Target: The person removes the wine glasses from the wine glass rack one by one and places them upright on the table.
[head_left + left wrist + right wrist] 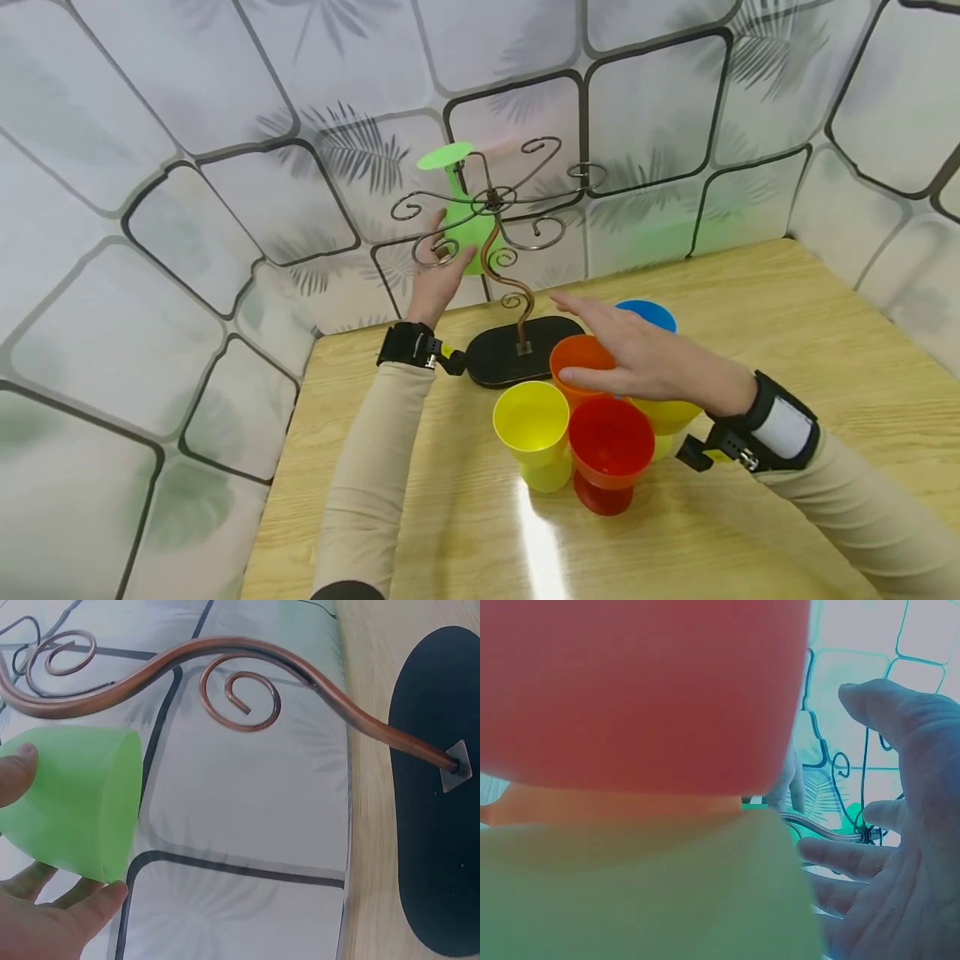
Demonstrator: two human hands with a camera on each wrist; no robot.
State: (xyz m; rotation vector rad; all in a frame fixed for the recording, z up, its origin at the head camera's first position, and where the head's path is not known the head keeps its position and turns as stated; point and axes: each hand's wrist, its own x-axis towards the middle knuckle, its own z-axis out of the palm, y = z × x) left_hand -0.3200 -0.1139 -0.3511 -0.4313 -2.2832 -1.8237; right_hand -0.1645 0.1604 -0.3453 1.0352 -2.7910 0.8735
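High at the back, my left hand point(437, 287) grips a green plastic goblet point(457, 215) turned upside down, its round foot uppermost beside the curled wire arms point(543, 200) of a metal stand. In the left wrist view, thumb and fingers lie on either side of the green bowl point(75, 799), close to the copper stem point(217, 649). My right hand point(645, 350) reaches over the cups with fingers extended and nothing held. Under and around it stand an orange goblet point(576, 357), a red goblet point(611, 446), a yellow goblet point(531, 429), another yellow goblet point(681, 414) and a blue goblet point(649, 312).
The stand's black oval base point(491, 358) rests on the wooden table point(450, 517) near its back edge. Patterned padded wall panels point(517, 108) rise behind and at both sides. Red and yellow cups fill much of the right wrist view.
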